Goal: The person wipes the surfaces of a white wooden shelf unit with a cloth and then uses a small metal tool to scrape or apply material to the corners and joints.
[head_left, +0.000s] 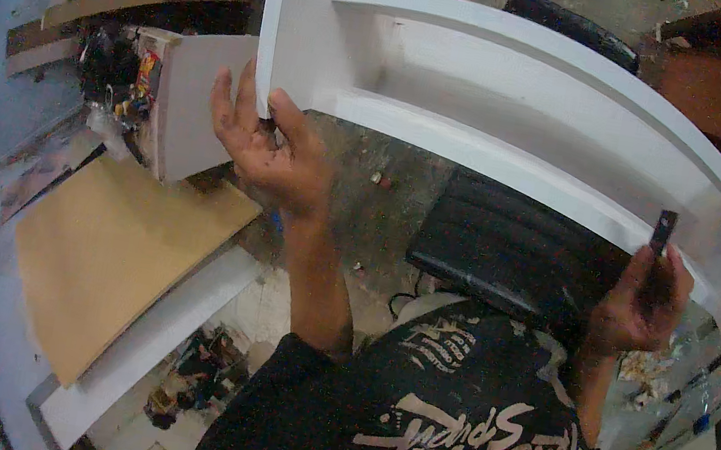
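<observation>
A long white shelf unit (pixel 499 81), shaped like a shallow open box, stretches across the upper middle and slants down to the right. My left hand (pixel 282 155) is closed on the lower corner of its left end panel, with the thumb on the inner side and the fingers on the outer. Between the thumb and fingers of my right hand (pixel 647 306) stands a small dark flat piece (pixel 662 233) with a light spot near its top. That hand is close to the unit's lower right edge; whether it touches the edge, I cannot tell.
A black padded seat (pixel 510 241) lies below the shelf unit. To the left are a tan board (pixel 118 251), a white panel (pixel 152 333) and an open box (pixel 167 97) with odds and ends. Scraps (pixel 649 378) litter the right side. A brown cabinet (pixel 711 98) stands far right.
</observation>
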